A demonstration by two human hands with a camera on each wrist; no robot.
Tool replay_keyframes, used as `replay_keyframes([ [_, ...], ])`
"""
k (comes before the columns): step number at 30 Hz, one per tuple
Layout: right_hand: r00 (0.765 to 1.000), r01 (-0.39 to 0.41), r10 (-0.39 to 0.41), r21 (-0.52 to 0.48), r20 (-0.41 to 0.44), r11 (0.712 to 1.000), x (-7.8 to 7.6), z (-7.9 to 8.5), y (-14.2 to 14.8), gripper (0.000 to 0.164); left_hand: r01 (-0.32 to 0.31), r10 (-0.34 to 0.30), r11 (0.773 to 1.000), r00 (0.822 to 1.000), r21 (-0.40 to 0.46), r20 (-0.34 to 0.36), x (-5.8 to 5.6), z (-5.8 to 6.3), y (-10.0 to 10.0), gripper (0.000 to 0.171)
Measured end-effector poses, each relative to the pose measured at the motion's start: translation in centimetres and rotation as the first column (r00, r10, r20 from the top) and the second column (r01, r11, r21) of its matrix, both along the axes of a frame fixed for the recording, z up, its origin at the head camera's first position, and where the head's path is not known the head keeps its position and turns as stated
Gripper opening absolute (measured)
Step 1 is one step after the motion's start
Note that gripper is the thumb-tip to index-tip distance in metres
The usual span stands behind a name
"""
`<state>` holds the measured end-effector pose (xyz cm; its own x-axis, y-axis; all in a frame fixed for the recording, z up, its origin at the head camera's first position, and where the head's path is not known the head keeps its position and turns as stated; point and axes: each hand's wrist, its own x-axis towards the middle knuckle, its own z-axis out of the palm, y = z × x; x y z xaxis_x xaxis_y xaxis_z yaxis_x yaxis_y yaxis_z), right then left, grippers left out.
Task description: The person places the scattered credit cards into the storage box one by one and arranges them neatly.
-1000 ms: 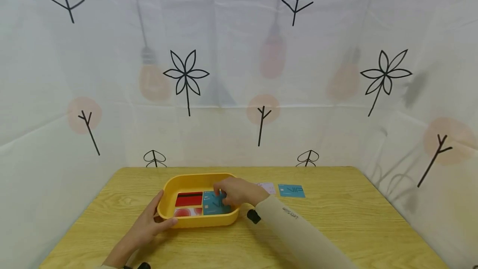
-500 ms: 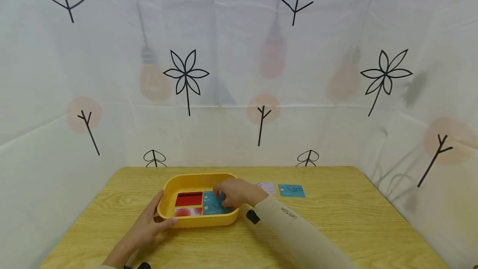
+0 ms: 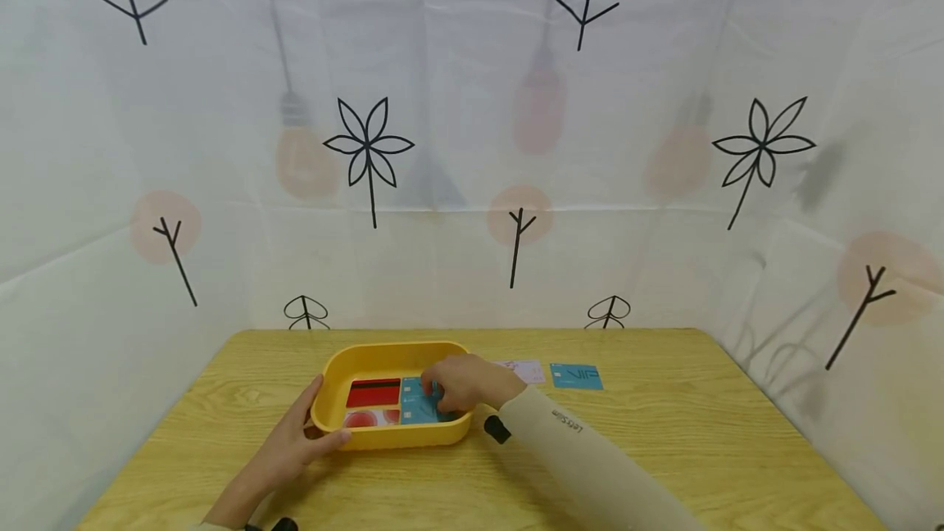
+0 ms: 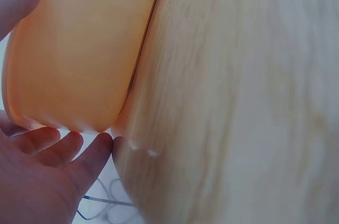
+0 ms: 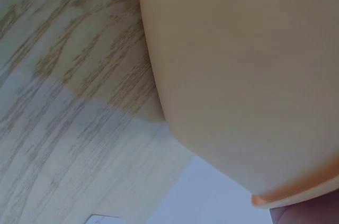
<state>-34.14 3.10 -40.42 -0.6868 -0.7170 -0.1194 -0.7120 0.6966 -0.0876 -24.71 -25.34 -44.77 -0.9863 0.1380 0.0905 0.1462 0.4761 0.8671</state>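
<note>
In the head view a yellow tray [image 3: 406, 436] holds several cards: a red card with a black stripe [image 3: 373, 394], a pink-and-white card with red circles [image 3: 371, 418] and two blue cards. My left hand [image 3: 289, 443] grips the tray's left end, thumb at the front rim and fingertips against the end wall; the left wrist view shows this close up. Reaching inside at the right, my right hand [image 3: 463, 381] has curled fingers and thumb on the nearer blue card [image 3: 417, 414]. The farther blue card [image 3: 411, 387] lies partly beneath this one. In the right wrist view the tray wall mostly hides that hand.
On the wooden table [image 3: 664, 449], right of the tray, lie a pale lilac card [image 3: 528, 370], partly behind my right hand, and a blue VIP card [image 3: 577, 376]. A patterned white curtain [image 3: 457, 269] stands around the table's back and sides.
My right hand has shifted slightly left, and the nearer blue card has slid a little toward the tray's front wall. My left hand and the tray have stayed in place.
</note>
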Motion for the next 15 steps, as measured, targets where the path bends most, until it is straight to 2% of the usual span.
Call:
replay_keyframes([
  [9, 1.000, -0.009, 0.009, -0.001, -0.006, 1.000, 0.07, -0.03, -0.02, 0.020, 0.000, 0.000, 1.000, 1.000, -0.013, 0.001, -0.01, -0.01, -0.03, 0.100],
  [15, 1.000, -0.011, 0.011, -0.017, -0.007, 1.000, -0.13, -0.18, 0.09, 0.020, -0.031, 0.033, 0.998, 0.999, -0.054, 0.032, 0.08, 0.11, 0.01, 0.100],
])
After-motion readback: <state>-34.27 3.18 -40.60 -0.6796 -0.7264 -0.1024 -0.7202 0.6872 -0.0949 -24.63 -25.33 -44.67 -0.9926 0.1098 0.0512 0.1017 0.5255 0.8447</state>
